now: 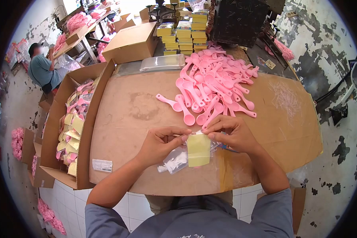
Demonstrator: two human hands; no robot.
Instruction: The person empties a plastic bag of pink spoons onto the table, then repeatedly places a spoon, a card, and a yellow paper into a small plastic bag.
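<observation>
Between my two hands is a small clear plastic bag with a yellow card (198, 151) in it, held near its top edge. My left hand (162, 143) pinches the upper left corner with thumb and forefinger. At the upper right corner, my right hand (233, 134) has its fingers closed on the bag too. Some clear plastic bags (175, 162) lie on the table under and left of it. Just beyond my fingers spreads a big heap of pink measuring spoons (210, 81). A bit of pink shows below the card; what else the bag contains is hidden.
An open cardboard box (95, 131) at the left holds bagged pink spoons with yellow cards. Behind the table's cardboard top (131, 139) stand a closed carton (127, 43), a clear plastic pack (162, 62) and yellow card stacks (184, 35). Plastic strips (286, 99) lie right. A person (45, 69) sits far left.
</observation>
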